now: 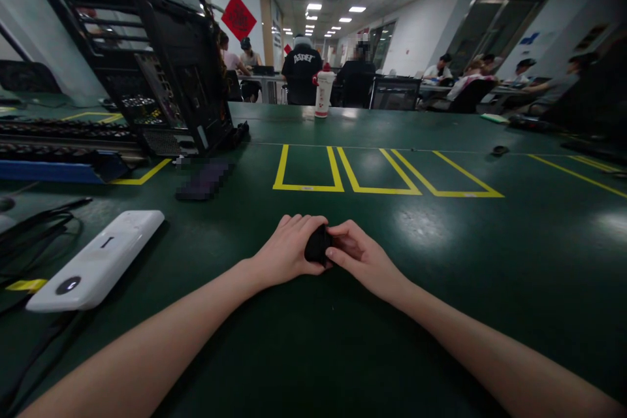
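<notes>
Just above the green table, near the middle of the head view, is a small dark round object. My left hand wraps round its left side, with the thumb below and the fingers over the top. My right hand pinches the object's right edge between thumb and fingers. Both hands are close together. What exactly the object is cannot be made out, and the fingers cover part of it.
A white device and black cables lie at the left. Behind them stand a black open frame and a blue-edged rack. Yellow tape outlines, a white cup and a small black ring are farther back. Several people sit beyond.
</notes>
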`<action>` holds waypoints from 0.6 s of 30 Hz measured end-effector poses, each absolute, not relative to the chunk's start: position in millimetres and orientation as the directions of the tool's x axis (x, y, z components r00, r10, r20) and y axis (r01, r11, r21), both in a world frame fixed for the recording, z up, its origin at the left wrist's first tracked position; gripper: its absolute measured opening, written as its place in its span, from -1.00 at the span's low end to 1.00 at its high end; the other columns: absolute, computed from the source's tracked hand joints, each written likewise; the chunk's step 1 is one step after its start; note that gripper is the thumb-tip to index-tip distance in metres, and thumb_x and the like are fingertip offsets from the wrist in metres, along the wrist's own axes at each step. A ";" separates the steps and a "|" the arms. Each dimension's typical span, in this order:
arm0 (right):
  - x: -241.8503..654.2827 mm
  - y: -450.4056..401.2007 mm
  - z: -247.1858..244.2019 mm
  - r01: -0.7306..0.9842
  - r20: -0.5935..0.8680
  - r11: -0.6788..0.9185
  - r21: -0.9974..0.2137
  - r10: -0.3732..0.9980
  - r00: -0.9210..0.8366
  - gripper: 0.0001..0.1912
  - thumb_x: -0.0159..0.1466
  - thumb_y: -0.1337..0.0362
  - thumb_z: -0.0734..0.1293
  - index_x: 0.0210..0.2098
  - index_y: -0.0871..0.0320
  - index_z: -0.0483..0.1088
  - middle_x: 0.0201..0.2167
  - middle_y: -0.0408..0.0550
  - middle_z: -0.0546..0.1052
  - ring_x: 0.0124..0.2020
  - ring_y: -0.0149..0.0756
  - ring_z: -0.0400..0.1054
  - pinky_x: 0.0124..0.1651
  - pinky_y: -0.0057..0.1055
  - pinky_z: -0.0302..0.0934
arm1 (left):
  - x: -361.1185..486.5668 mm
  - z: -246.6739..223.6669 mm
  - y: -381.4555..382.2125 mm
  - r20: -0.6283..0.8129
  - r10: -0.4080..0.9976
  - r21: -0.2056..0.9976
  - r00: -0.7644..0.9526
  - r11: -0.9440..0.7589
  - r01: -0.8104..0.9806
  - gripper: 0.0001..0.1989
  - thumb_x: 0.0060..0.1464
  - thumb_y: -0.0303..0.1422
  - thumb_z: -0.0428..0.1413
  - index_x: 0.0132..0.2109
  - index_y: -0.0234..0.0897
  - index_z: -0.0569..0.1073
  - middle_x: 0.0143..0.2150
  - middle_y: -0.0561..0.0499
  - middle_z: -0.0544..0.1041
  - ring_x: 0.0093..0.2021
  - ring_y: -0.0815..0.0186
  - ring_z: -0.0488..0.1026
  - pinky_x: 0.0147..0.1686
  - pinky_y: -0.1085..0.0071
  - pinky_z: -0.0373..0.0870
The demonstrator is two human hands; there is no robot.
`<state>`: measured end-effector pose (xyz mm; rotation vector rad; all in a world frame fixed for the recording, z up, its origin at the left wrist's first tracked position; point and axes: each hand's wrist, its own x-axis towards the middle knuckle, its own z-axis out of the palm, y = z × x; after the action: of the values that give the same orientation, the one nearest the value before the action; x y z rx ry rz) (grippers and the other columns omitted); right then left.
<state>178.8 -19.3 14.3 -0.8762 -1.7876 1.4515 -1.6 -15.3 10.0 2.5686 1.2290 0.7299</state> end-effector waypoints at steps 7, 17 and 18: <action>176.7 -11.2 9.2 0.109 0.017 0.086 -0.990 0.856 -0.517 -0.76 0.15 0.23 0.27 -0.20 0.11 0.21 -0.22 -0.10 0.37 -0.16 -0.30 0.31 -0.15 -0.30 0.27 | -1.8 18.2 -17.6 0.297 0.777 0.383 0.555 -0.629 0.676 -0.45 -0.11 -0.22 0.16 0.02 -0.25 0.15 -0.08 -0.05 0.36 -0.15 0.17 0.30 -0.19 0.25 0.18; 181.7 -16.1 22.8 0.075 0.009 0.069 -0.995 0.788 -0.616 -0.75 0.13 0.33 0.30 -0.20 0.11 0.19 -0.15 -0.11 0.33 -0.07 -0.30 0.28 -0.03 -0.28 0.22 | -2.0 22.4 -19.0 0.270 0.790 0.417 0.551 -0.612 0.672 -0.47 -0.10 -0.25 0.16 0.01 -0.23 0.15 -0.07 -0.07 0.36 -0.14 0.16 0.31 -0.18 0.25 0.18; 181.8 -16.4 22.9 0.074 0.008 0.069 -0.995 0.787 -0.617 -0.75 0.13 0.34 0.30 -0.21 0.10 0.19 -0.15 -0.11 0.33 -0.07 -0.30 0.28 -0.03 -0.28 0.22 | -1.9 21.3 -18.6 0.275 0.789 0.417 0.549 -0.613 0.671 -0.46 -0.10 -0.25 0.16 0.01 -0.23 0.15 -0.07 -0.07 0.36 -0.14 0.16 0.31 -0.19 0.25 0.18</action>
<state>181.8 -16.4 22.9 -0.8573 -1.7770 1.5997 -1.9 -18.6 21.3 2.5241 1.2171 0.6444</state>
